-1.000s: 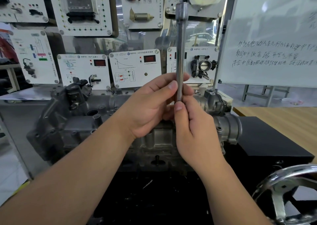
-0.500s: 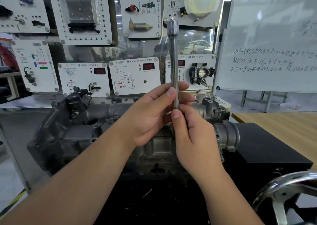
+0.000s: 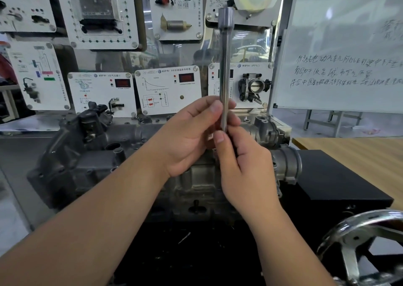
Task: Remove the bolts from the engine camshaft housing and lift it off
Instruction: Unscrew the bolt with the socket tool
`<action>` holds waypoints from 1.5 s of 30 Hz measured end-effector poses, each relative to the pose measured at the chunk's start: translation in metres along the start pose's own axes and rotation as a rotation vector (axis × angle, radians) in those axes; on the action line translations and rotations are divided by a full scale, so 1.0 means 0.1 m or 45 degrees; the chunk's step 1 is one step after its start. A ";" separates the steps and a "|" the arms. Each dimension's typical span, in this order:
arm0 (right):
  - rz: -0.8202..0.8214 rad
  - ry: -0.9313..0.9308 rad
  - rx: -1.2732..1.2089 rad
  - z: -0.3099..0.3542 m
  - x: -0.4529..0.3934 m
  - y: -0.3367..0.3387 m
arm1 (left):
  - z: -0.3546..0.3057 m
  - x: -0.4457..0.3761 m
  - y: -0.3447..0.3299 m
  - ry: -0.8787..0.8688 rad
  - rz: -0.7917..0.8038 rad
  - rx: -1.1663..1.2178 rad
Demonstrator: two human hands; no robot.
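A long steel extension bar (image 3: 224, 67) stands upright in front of me, its wider socket end at the top. My left hand (image 3: 192, 137) pinches its lower part between thumb and fingers. My right hand (image 3: 244, 167) grips the bar's bottom end from below, thumb pressed against it. Whatever sits at that bottom end is hidden by the fingers. Behind and below both hands lies the grey engine camshaft housing (image 3: 91, 159) on its stand, with bolt holes and bosses along its top.
Training display panels (image 3: 168, 89) line the wall behind the engine. A whiteboard (image 3: 344, 52) stands at the right, over a wooden table (image 3: 359, 152). A black box (image 3: 340, 181) sits right of the engine. A chrome handwheel (image 3: 366, 242) is at the bottom right.
The bar and both hands have stayed together with the same grip; the view has shifted slightly, so the bar appears a little lower and further left than one second ago.
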State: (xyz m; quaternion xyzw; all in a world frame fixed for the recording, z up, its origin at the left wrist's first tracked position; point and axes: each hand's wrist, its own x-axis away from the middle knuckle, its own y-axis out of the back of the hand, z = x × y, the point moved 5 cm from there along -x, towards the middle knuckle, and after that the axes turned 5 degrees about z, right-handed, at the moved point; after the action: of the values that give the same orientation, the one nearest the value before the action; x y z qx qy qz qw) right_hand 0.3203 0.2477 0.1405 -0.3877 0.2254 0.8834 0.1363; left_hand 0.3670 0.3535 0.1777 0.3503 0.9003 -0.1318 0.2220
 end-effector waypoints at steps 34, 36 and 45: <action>0.198 -0.025 -0.008 0.00 -0.04 -0.04 | 0.00 -0.02 0.00 0.039 -0.050 -0.030; 0.147 -0.036 -0.052 0.00 -0.02 -0.04 | 0.00 -0.02 0.00 0.033 -0.057 0.010; 0.056 -0.009 -0.091 0.00 -0.03 0.02 | -0.02 -0.01 0.01 -0.008 0.001 0.032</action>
State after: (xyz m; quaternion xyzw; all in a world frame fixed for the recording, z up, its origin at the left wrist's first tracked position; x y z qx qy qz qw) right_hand 0.3215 0.2455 0.1432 -0.3842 0.2017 0.8949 0.1037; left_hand 0.3683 0.3545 0.1799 0.3531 0.8978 -0.1441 0.2205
